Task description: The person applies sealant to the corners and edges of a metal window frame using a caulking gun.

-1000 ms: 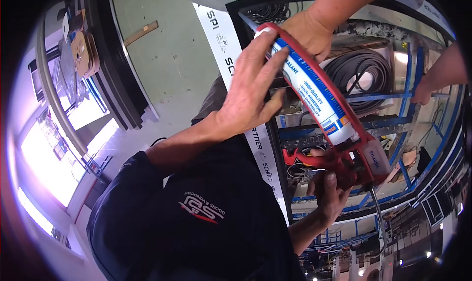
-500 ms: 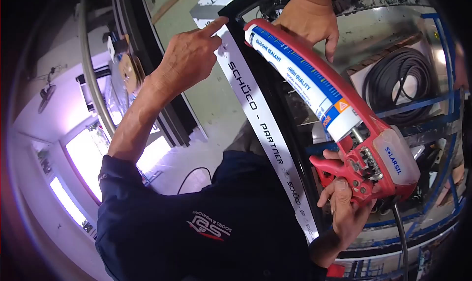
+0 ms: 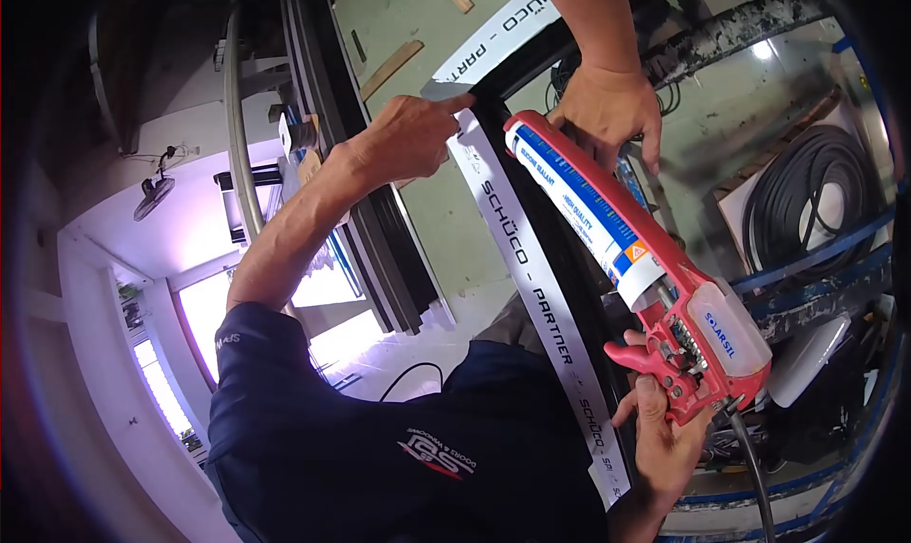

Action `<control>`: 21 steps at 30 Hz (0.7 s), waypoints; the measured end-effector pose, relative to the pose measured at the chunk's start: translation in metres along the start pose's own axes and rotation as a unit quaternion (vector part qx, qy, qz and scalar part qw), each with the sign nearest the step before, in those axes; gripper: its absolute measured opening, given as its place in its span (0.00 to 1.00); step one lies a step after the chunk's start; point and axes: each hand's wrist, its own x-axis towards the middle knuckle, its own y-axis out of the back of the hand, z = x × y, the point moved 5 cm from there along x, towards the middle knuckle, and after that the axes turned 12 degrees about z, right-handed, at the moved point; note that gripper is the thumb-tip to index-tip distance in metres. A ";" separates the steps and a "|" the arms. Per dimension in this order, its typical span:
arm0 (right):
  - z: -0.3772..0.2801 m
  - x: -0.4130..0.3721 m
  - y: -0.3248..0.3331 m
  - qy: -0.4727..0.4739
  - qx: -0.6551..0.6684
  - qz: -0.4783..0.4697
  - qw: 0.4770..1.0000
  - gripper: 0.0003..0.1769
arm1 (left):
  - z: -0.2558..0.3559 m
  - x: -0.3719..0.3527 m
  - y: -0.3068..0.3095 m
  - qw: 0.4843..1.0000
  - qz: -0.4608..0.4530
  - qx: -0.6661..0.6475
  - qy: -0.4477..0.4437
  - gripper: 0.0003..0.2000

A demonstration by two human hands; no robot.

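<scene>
My right hand (image 3: 664,443) grips the handle and trigger of a red caulking gun (image 3: 726,339). A white and blue silicone sealant cartridge (image 3: 574,206) lies along its barrel, pointing up and left. My left hand (image 3: 403,140) holds nothing; its index finger is stretched onto the corner of a black frame (image 3: 517,168), the other fingers bent. White printed tape (image 3: 541,296) covers the frame's near face. From above reaches another person's hand (image 3: 607,111), fingers downward behind the gun's front end; what it touches is hidden.
A coil of black hose (image 3: 807,196) sits on the right inside a blue-edged rack (image 3: 807,268). A dark cord (image 3: 754,467) trails down from the gun's rear. Long dark profiles (image 3: 365,249) stand left of the frame. Wood strips (image 3: 391,68) lie on the floor.
The camera view has shifted, so the scene sits lower and further right. The gun's rear has swung left towards the frame. My left index finger stays at the corner.
</scene>
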 end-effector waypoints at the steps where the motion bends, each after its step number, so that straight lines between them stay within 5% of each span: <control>1: 0.000 0.000 0.001 0.003 0.002 -0.006 1.000 0.17 | 0.001 -0.003 0.000 0.999 0.039 -0.012 -0.016 0.12; 5: 0.001 0.001 0.000 0.014 0.029 -0.004 0.999 0.18 | 0.013 0.001 -0.006 0.997 0.070 -0.024 -0.004 0.08; 8: -0.002 0.005 -0.004 0.040 0.022 -0.002 0.999 0.18 | 0.039 0.000 -0.025 0.979 0.090 -0.144 0.117 0.11; 12: 0.004 0.005 -0.003 0.030 0.001 0.017 0.999 0.19 | 0.087 -0.016 -0.038 0.926 0.230 -0.237 0.184 0.15; 14: 0.007 0.004 0.000 0.005 -0.001 0.019 1.000 0.20 | 0.088 -0.016 -0.037 0.909 0.233 -0.245 0.245 0.07; 21: 0.009 0.005 0.002 -0.036 0.004 -0.006 0.999 0.27 | 0.075 -0.011 -0.026 0.928 0.215 -0.212 0.220 0.07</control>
